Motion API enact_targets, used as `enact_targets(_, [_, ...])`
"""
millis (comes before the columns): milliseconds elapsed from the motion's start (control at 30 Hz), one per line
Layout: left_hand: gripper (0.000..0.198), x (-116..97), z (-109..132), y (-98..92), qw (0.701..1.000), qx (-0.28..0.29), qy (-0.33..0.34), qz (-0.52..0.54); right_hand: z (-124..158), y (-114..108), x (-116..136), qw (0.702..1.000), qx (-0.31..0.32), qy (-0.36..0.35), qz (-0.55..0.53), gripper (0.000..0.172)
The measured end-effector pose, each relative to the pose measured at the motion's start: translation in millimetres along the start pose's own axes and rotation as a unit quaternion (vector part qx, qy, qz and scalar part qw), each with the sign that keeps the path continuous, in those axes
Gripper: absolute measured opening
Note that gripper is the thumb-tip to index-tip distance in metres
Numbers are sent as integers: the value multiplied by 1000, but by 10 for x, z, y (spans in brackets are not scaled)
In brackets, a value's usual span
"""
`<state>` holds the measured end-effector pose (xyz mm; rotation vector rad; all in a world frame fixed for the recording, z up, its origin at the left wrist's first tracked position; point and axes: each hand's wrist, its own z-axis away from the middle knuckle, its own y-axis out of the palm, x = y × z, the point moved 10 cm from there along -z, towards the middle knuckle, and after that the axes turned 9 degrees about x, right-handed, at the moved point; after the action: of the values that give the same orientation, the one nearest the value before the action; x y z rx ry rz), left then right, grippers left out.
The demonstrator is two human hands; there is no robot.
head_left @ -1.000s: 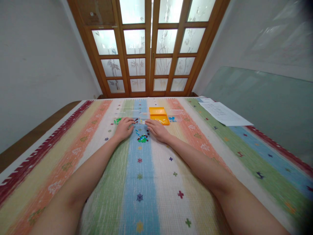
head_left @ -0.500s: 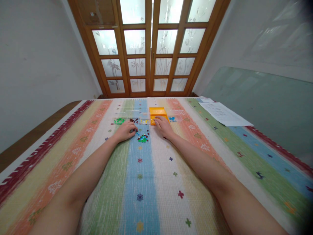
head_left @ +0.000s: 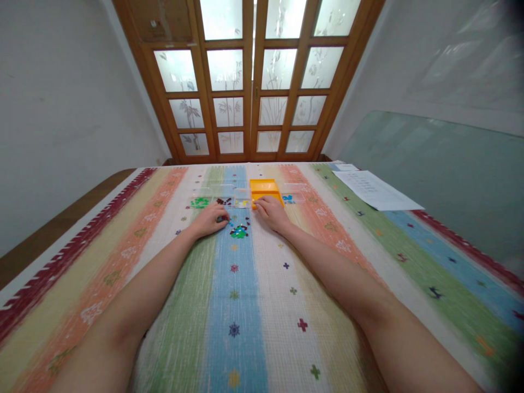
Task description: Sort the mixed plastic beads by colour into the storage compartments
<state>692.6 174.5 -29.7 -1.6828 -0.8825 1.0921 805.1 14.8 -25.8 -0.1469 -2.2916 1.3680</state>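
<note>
My left hand point(head_left: 208, 220) rests on the cloth with its fingers curled together, just left of a mixed pile of small green, blue, white and dark red pieces point(head_left: 239, 231). What its fingertips hold, if anything, is too small to make out. At the near left corner of an open orange box point(head_left: 262, 184) is my right hand point(head_left: 271, 213), thumb and fingers drawn together. Its fingertips hide whatever may be between them. Clear trays stand in a row with the box: green pieces point(head_left: 200, 202), dark red pieces point(head_left: 223, 201), yellow and white pieces point(head_left: 242, 203), blue pieces point(head_left: 289, 200).
A striped tablecloth point(head_left: 234, 295) covers the table. Printed paper sheets point(head_left: 374, 190) lie at the right far side. A pale glass panel point(head_left: 442, 164) leans along the right wall, and wooden glazed doors point(head_left: 251, 82) stand beyond the table.
My right hand has drawn slightly left and toward me, from over the orange box to its near edge. The left fingers have curled in a little more beside the pile.
</note>
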Motion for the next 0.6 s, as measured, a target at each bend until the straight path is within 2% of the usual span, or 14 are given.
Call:
enact_targets(167, [11, 58, -2, -5, 1000, -11, -18, 7, 36, 92, 279, 996, 44, -80, -5, 29])
enact_targets(300, [12, 162, 26, -70, 998, -44, -51, -1, 75, 173, 520, 985, 81, -153, -12, 22])
enact_targets(433, [14, 356, 101, -202, 987, -108, -117, -29, 98, 211, 645, 975, 98, -196, -30, 21])
enact_targets(600, [15, 677, 285, -382, 956, -176, -231, -42, 104, 221, 681, 970, 117, -209, -48, 24])
